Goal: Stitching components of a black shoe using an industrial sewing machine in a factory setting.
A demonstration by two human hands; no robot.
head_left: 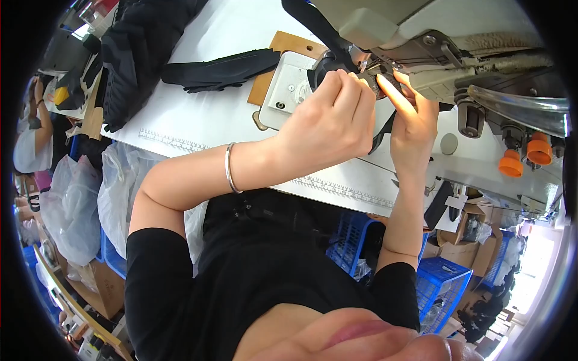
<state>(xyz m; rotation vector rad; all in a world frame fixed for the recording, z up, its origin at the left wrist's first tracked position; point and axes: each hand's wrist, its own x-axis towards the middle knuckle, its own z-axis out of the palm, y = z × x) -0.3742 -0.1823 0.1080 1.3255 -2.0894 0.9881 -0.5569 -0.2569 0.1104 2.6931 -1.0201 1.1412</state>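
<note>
My left hand (334, 114) is closed beside the sewing machine's needle area, its fingertips pinched on a black fabric piece (328, 64) that is largely hidden behind the fist. My right hand (414, 117) grips the dark edge of the same work from the right, one digit stretched along it near the lit needle area. Both hands are close together under the sewing machine head (367, 27). Just left of them is the machine's pale bed plate (289, 84). Another black fabric piece (223, 71) lies flat on the white table (198, 114).
A heap of black fabric pieces (135, 60) covers the table's far left. Orange knobs (510, 163) hang at the machine's right. A printed ruler (343, 188) follows the near edge. Below stand blue crates (442, 283), plastic bags (69, 204) and cardboard boxes (460, 253). Another person (36, 132) is at far left.
</note>
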